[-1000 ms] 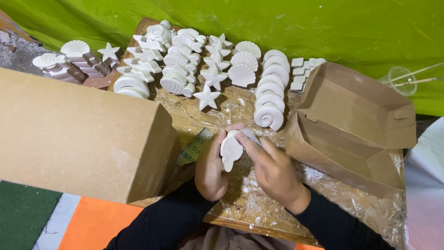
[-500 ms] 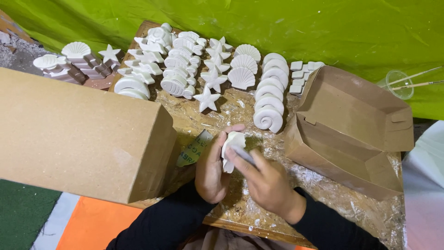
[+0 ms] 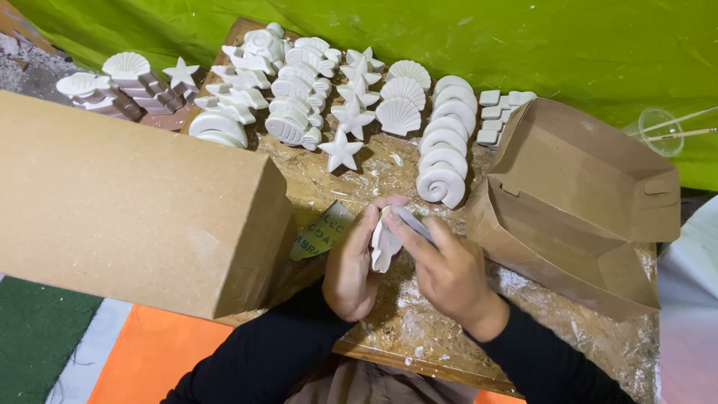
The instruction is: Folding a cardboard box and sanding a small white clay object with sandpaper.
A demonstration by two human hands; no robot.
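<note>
Head view — both hands' grip closed on white cast (image 3: pixel 385 243) — closed brown box (image 3: pixel 134 209) left.

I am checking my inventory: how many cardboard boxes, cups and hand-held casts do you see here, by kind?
Closed cardboard box: 1
Open cardboard box: 1
Clear plastic cup: 1
Held white cast: 1
Total: 4

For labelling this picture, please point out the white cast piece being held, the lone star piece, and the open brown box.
White cast piece (image 3: pixel 386 241), head view, on its flat face between both hands.
Lone star piece (image 3: pixel 341 151), head view, on its centre.
Open brown box (image 3: pixel 598 176), head view, on its inner back wall.
</note>
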